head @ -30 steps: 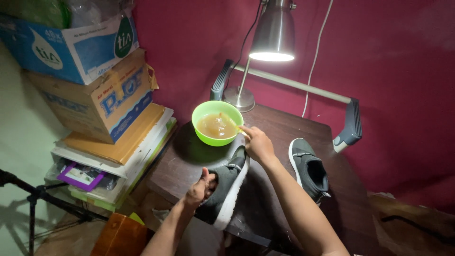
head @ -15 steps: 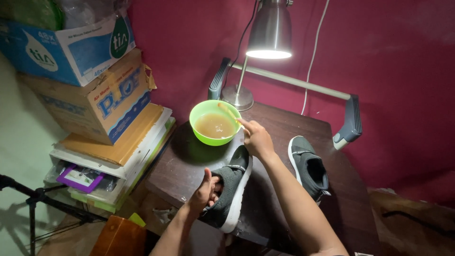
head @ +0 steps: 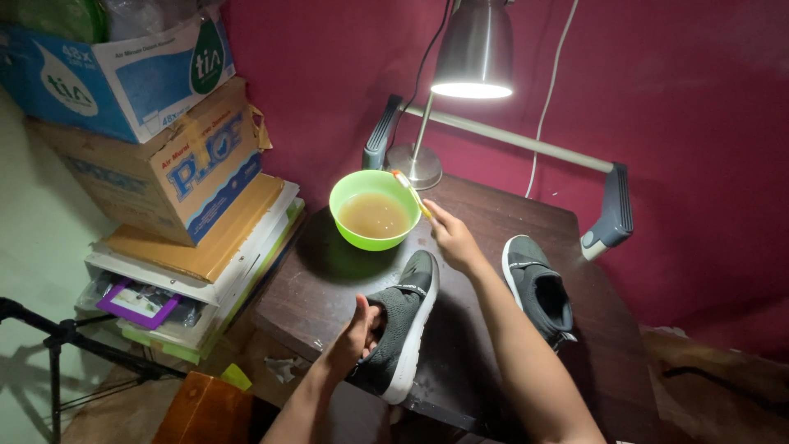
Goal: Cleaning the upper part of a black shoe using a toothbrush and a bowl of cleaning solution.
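Two grey slip-on shoes are on the dark wooden table [head: 329,288]: one shoe [head: 403,329] is gripped at the heel opening by the left hand [head: 357,333], fingers tucked inside, thumb up; the other shoe [head: 538,288] sits apart to the right, untouched. A small brush [head: 411,191] with a yellow-orange handle is pinched in the right hand [head: 452,238], its head held over the rim of the green bowl [head: 371,210], which holds murky brownish liquid. For this step to go well, judged from the layout: bristles should be wetted lightly and excess tapped off inside the rim so the table is not flooded; the shoe should be kept braced by the left hand while scrubbing. Lamp [head: 472,49] is lit directly above, base just behind the bowl. At left, a stack of packages: a blue-and-white carton [head: 123,74] with a green drop-shaped mark on top, a brown cardboard box [head: 177,164] with blue lettering under it, then a flat tan box and white flat boxes [head: 189,271], one with a purple panel.
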